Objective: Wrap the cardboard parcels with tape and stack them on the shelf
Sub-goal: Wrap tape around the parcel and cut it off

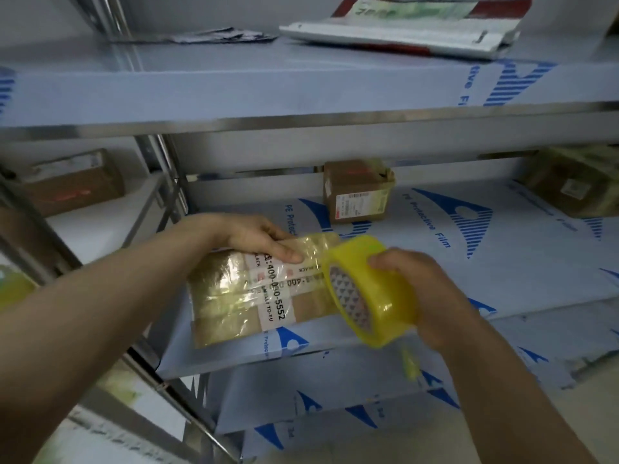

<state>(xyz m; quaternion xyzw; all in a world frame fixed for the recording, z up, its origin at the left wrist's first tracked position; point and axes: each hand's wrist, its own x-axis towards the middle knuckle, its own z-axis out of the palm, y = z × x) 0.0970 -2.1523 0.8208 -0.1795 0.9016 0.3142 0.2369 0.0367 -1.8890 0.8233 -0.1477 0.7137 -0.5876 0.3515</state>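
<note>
The flat cardboard parcel (254, 296) lies at the front left corner of the middle shelf (485, 262), its left half already under glossy yellowish tape and its printed white label showing through. Your left hand (261, 239) rests on the parcel's far edge, fingers straight and pressing a strip of tape flat onto the top. Your right hand (425, 289) grips the yellow tape roll (368, 293), fingers curled over its outer face, holding it tilted just beside the parcel's right edge; a stretch of tape runs from the roll to the spot under your left fingers.

The shelf is covered in blue-printed protective film. A small brown box (358, 192) with labels stands at its back, and another taped box (576, 182) sits at the far right. On the neighbouring rack to the left sits one more brown box (73, 182). On the upper shelf (234, 82) lies a white and red plastic mailer bag (402, 31).
</note>
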